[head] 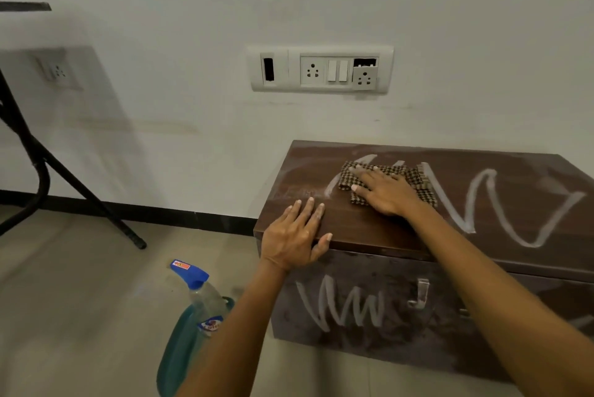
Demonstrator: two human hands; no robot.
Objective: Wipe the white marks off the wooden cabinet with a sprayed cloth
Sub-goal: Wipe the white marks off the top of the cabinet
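Wooden cabinet [369,232]: one unit, low, dark brown, standing on the floor with its back edge against the white wall [193,27]. Its left side faces open tiled floor [64,300].

White marks: one zigzag scrawl on the top panel [501,204], running from under the cloth toward the right edge; one smaller zigzag on the front face [340,306]. A hazy smeared patch sits on the top near the left rear corner.

Cloth [385,181]: one, checked brown and cream, folded, lying flat on the top near the back edge, over the left end of the scrawl.

Right hand [382,192]: palm down on the cloth, fingers spread and flat, pressing it to the wood. Left hand [297,236]: flat on the front left corner of the top, fingers extended and close together, thumb hooked over the front edge. The two hands are apart.

Spray bottle [193,310]: one, blue trigger, blue-green liquid, on the floor just left of the cabinet front, partly hidden by the left forearm.

Metal handle [419,294] on the front: one.

Socket panel [321,69] on the wall above: one. Black folding stand [48,171] well to the left.
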